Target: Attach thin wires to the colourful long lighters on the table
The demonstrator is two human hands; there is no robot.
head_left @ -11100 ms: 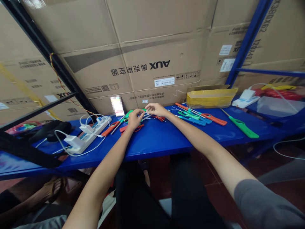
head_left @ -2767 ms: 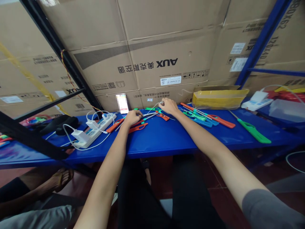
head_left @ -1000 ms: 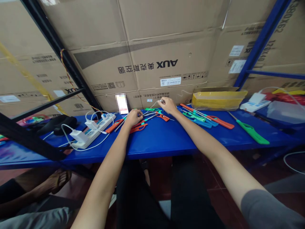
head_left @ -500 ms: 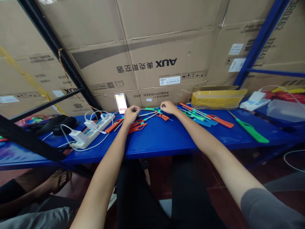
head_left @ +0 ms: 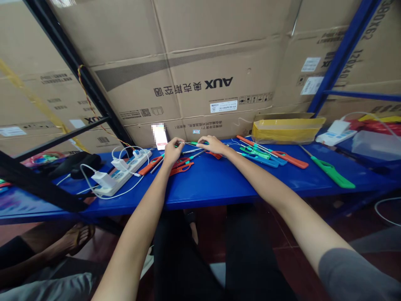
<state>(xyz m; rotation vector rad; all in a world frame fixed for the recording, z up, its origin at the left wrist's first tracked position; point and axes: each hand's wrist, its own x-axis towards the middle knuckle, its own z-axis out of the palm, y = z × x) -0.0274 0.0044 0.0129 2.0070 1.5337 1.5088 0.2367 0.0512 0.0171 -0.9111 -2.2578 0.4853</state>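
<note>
At the back of the blue table my left hand (head_left: 174, 149) is closed in a pinch on the end of a thin pale wire. My right hand (head_left: 214, 145) faces it from the right, fingertips bent together; what they hold is too small to make out. A green lighter part (head_left: 193, 143) shows between the hands and beside the right fingers. Below my left hand lie orange lighter handles (head_left: 181, 168) and thin metal tubes. Partly hidden beneath my right hand is another orange handle (head_left: 214, 155). An orange lighter (head_left: 151, 165) lies left of my left wrist.
Blue lighters (head_left: 260, 159), a green handle (head_left: 257, 153) and an orange lighter (head_left: 291, 159) lie right of my arm. Farther right are a green lighter (head_left: 332, 172) and a yellow-taped box (head_left: 286, 130). A power strip (head_left: 125, 173) with cables and a phone (head_left: 161, 137) stand left.
My right hand has moved left and slightly down, closer to my left hand, and now covers more of the orange handle beneath it. My left hand stays nearly in place.
</note>
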